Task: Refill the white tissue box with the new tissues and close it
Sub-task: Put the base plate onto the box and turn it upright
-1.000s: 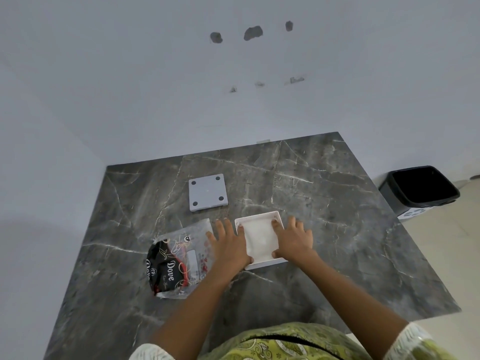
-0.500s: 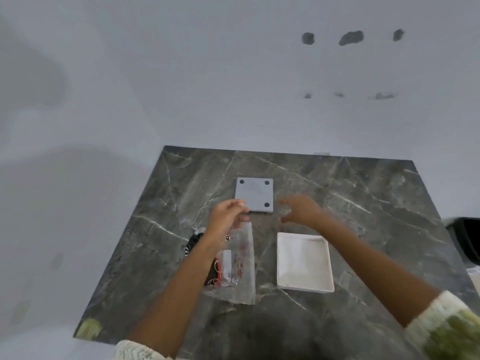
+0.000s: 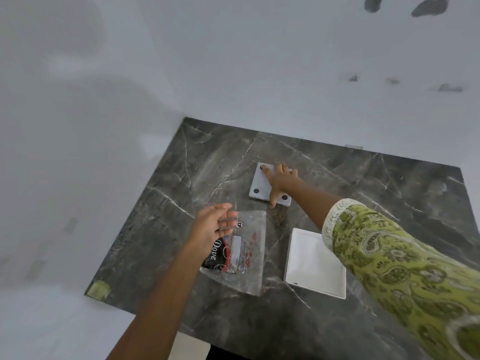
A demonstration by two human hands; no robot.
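Right hand (image 3: 279, 181) lies spread flat on the grey lid (image 3: 262, 185), not yet gripping, left hand (image 3: 214, 226) open and empty; best pinch its edges and carry it level onto the white tissue box (image 3: 315, 263).

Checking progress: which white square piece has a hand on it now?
The flat base panel with dark corner dots, under the right hand; the tissue-filled box lies untouched.

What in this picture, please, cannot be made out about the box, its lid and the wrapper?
- Lid: the right hand lies over it, hiding its middle and whether there is a grip yet.
- White box: its right edge is hidden by the green sleeve.
- Wrapper: the left hand hides part of the print; the rest is too small to read.
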